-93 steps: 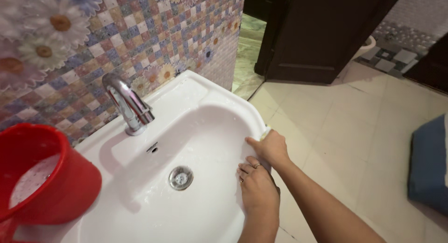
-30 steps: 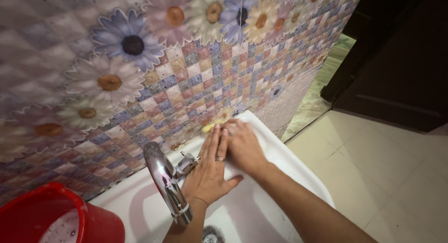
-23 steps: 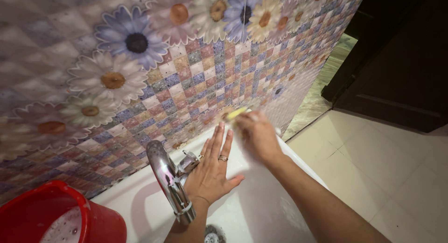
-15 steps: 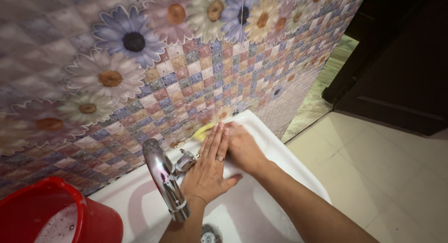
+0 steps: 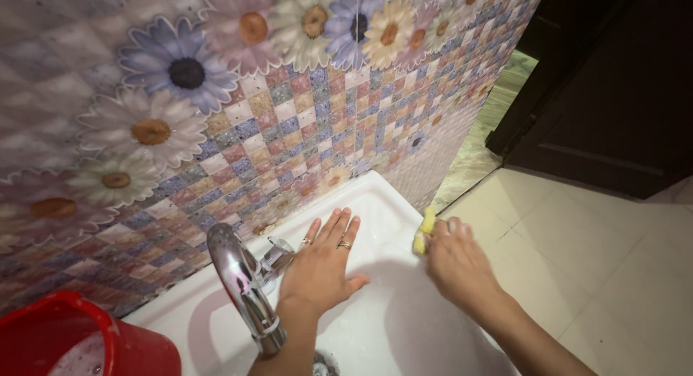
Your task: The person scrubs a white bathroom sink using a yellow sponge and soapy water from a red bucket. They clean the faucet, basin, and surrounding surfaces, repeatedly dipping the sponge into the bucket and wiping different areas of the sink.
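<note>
While left hand (image 5: pixel 321 264) is pressing flat, fingers spread, on white washbasin (image 5: pixel 375 199) | right hand (image 5: pixel 455 257) is pinching yellow sponge (image 5: pixel 426 228) at rim | chrome tap (image 5: pixel 242 286), red bucket (image 5: pixel 108 347) standing left

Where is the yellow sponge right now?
In the head view the yellow sponge is in the right hand, at the right rim of the white sink, right of the flat left hand and the chrome tap.
</note>
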